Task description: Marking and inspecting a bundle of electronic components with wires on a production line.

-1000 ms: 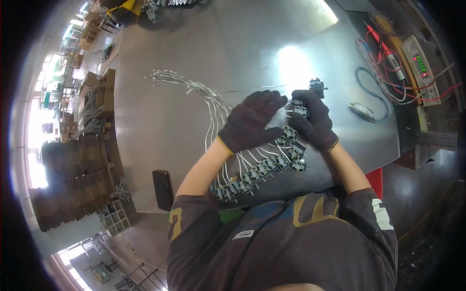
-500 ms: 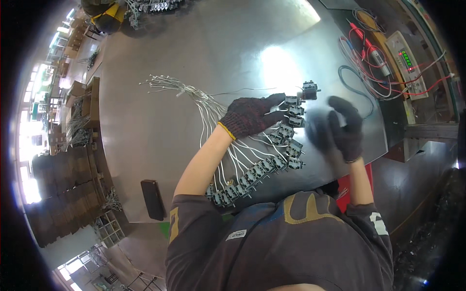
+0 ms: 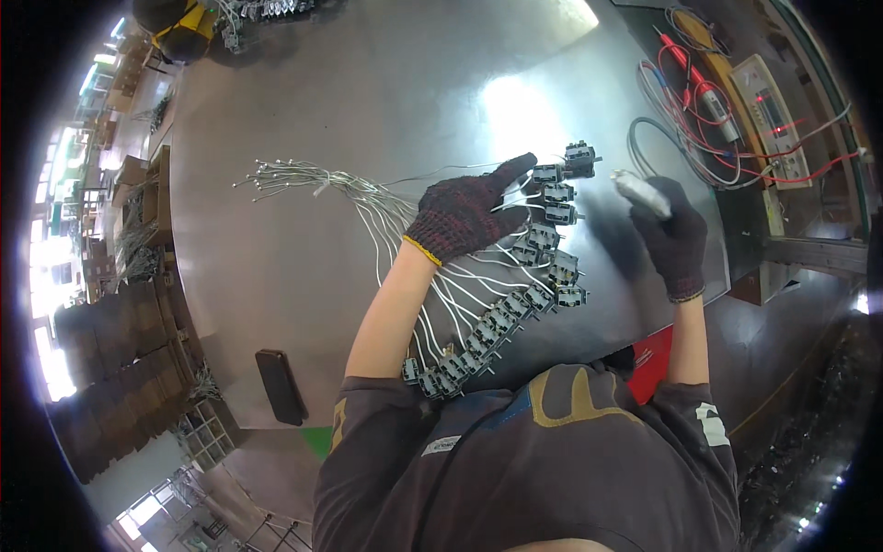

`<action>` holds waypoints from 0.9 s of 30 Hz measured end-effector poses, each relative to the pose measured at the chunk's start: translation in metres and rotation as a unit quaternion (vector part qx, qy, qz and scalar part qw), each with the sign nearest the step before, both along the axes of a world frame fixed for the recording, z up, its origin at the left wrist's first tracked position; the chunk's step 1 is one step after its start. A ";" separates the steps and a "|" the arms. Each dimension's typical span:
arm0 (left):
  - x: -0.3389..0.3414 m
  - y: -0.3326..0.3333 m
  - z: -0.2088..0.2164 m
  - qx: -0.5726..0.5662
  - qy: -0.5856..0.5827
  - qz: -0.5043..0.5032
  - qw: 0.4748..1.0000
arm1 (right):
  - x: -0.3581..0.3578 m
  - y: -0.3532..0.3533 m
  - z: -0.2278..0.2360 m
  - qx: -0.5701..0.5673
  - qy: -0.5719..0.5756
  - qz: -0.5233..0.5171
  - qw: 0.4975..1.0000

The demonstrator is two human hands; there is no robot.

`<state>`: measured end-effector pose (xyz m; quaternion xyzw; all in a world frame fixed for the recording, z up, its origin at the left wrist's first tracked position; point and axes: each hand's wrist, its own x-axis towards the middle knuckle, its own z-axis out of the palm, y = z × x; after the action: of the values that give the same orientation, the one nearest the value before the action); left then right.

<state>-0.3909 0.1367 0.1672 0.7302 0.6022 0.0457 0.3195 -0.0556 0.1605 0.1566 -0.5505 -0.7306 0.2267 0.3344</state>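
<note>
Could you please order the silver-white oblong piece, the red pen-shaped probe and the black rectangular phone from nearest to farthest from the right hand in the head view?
1. Silver-white oblong piece: in the right hand.
2. Red pen-shaped probe: upper right.
3. Black rectangular phone: far left.

Dark knit gloves (image 3: 460,210) cover the hands (image 3: 676,244), the left hem (image 3: 422,249) yellow; behind them, a dark shirt (image 3: 552,488) bears a tan print (image 3: 581,391).

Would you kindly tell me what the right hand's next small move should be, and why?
Probably move the right hand leftward, bringing its pale piece toward the upper grey blocks: it is held apart from them, while the left hand lies over their white wires.
</note>
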 end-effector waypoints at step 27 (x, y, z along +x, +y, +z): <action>-0.005 -0.001 -0.009 0.017 -0.032 -0.010 0.999 | -0.076 0.067 0.079 0.096 -0.359 0.312 0.874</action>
<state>-0.3963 0.1354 0.1584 0.7398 0.5831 0.0758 0.3270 -0.1320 0.2277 0.2354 -0.3025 -0.9524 0.0346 0.0126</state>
